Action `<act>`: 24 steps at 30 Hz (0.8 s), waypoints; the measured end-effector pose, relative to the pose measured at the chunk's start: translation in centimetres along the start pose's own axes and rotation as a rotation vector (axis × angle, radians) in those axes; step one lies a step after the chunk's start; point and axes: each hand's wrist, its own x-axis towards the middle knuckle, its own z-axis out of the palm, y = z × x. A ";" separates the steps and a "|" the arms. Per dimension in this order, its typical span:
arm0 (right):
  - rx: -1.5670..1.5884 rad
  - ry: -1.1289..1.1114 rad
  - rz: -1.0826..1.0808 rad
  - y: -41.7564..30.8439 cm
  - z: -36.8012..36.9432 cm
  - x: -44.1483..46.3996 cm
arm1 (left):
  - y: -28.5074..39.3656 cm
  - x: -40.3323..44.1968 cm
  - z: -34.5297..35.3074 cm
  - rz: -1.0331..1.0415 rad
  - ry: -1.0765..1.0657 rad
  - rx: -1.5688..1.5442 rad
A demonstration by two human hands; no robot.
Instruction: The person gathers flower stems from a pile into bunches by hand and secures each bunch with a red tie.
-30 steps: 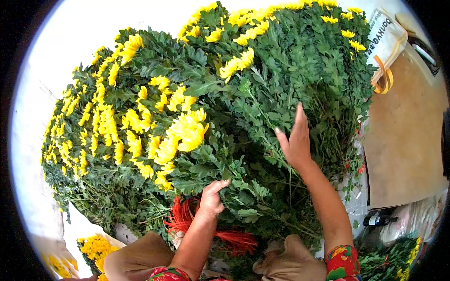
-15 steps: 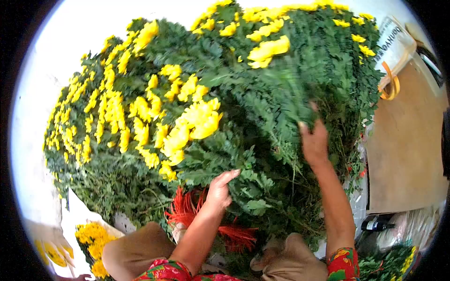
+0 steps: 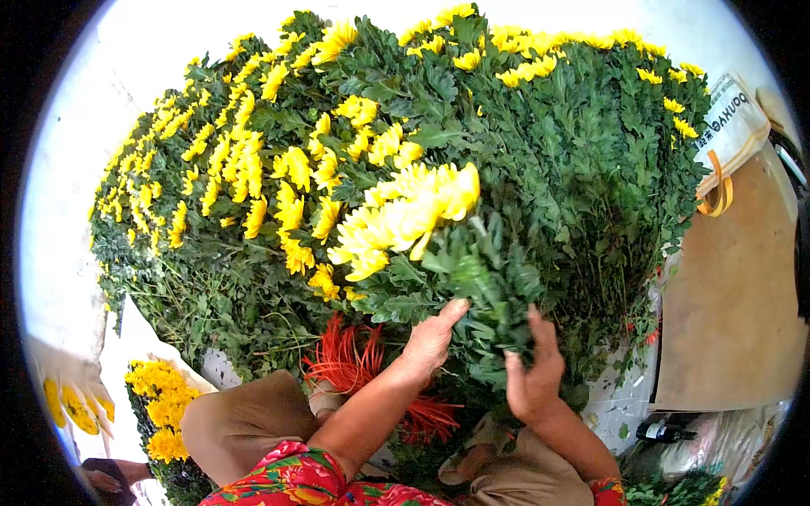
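Observation:
My left hand [image 3: 434, 339] is closed around a bunch of yellow chrysanthemums [image 3: 405, 215], its thumb lying along the leafy stems. The blooms lean up and to the left. Leaves hide most of the left fingers. On the bunch's right side, my right hand [image 3: 538, 379] touches the lower leaves, with fingers stretched up and thumb apart. Behind both hands rises a large heap of chrysanthemums [image 3: 582, 152] with dark green foliage. Below my left forearm lie red ties [image 3: 346, 358] in a loose bundle.
At right are a brown board [image 3: 730, 287], an orange strap [image 3: 717, 190], a printed white bag [image 3: 732, 118] and a dark bottle [image 3: 666, 432]. More yellow flowers [image 3: 164, 405] stand at lower left, near another person's hand [image 3: 103, 481]. My knees [image 3: 245, 417] frame the work area.
My right hand has come down and left from the heap to the bunch. My left hand has shifted slightly right, and another yellow bloom shows at the bunch's right side.

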 end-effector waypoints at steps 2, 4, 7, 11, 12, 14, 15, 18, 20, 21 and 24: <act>-0.099 -0.035 0.040 0.1 1.3 -0.3 | -0.8 -0.3 -0.6 -0.015 0.015 0.064; -0.058 0.005 0.087 0.8 1.6 -0.5 | -2.0 0.3 -1.7 0.108 -0.123 0.053; -0.017 0.041 0.026 1.6 1.4 -0.9 | -1.9 0.5 -1.5 0.285 -0.389 0.103; -0.207 0.088 0.019 0.7 0.9 -0.6 | -2.5 0.7 -1.3 0.269 -0.603 0.073; -0.215 0.089 0.020 1.3 0.9 -1.1 | -2.6 0.7 -1.3 0.335 -0.638 0.238; 0.043 0.010 0.117 3.2 1.2 -2.7 | -2.5 0.1 -0.8 0.442 -0.649 0.518; 0.034 0.018 0.117 3.7 1.1 -3.1 | -2.3 -0.5 -0.2 0.481 -0.624 0.630; 0.064 -0.161 0.189 3.8 0.4 -3.9 | 0.4 -2.9 3.3 0.358 -0.706 0.536; 0.167 0.035 0.140 2.5 0.4 -3.9 | 0.9 -3.7 4.3 0.367 -0.677 0.584; 0.160 0.041 0.132 2.4 0.0 -4.0 | 0.6 -3.8 4.4 0.444 -0.693 0.614; -0.132 0.095 -0.003 1.6 -1.1 -4.6 | 0.9 -5.5 5.8 0.360 -0.677 0.440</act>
